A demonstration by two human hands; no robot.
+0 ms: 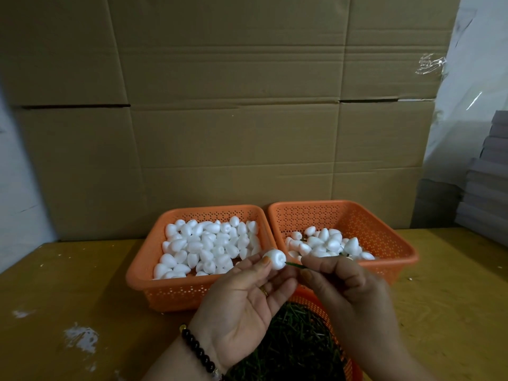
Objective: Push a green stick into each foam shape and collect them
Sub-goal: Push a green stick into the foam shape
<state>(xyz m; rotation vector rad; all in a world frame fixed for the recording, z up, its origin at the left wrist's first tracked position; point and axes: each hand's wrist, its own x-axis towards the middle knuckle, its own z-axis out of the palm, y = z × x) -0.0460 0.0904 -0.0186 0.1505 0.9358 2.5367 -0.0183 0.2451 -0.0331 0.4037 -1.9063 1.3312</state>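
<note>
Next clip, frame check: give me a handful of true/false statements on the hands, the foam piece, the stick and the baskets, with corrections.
1. The left hand holds a white foam shape at its fingertips. True.
2. The right hand pinches a green stick. True.
3. The stick is red. False: it is green.
4. The left basket holds fewer foam shapes than the right basket. False: the left one is fuller.
5. Both back baskets are blue. False: they are orange.
</note>
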